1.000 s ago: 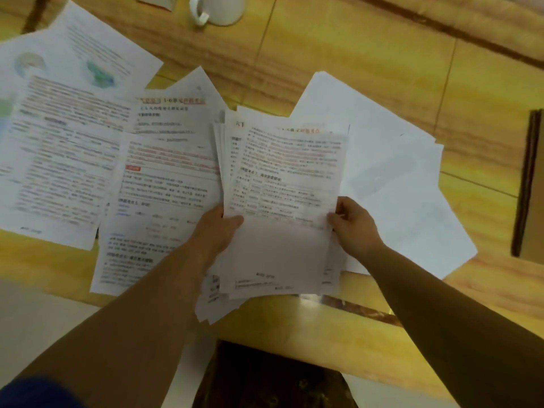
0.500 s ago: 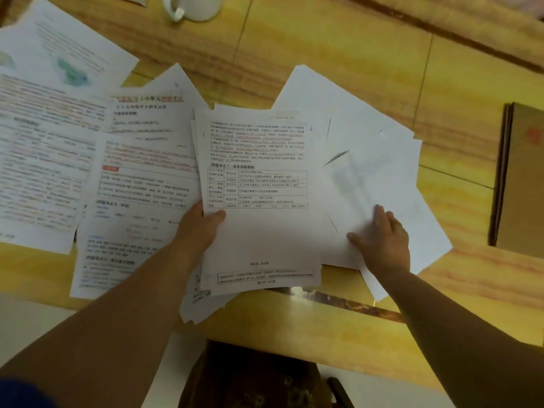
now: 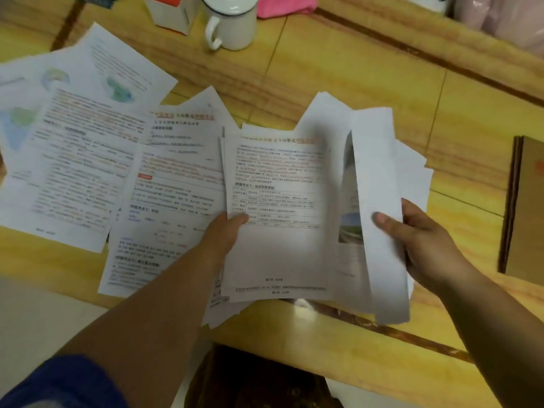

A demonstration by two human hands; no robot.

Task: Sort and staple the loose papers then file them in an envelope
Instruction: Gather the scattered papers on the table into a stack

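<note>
Papers split between your grips: your left hand (image 3: 225, 234) pinched the printed stack (image 3: 276, 213) mid-frame, your right hand (image 3: 424, 242) clamped a lifted blank sheet (image 3: 379, 201) right of it.

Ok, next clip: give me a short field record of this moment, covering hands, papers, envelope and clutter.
left hand: holds the printed stack, thumb on top
right hand: lifts a blank-backed sheet on edge, thumb in front, picture side facing the stack
loose papers: spread face up on the left of the table
blank pile: under and behind the lifted sheet
envelope: brown, flat at the right edge, untouched
clutter: white mug at the far edge
stapler: not seen
</note>
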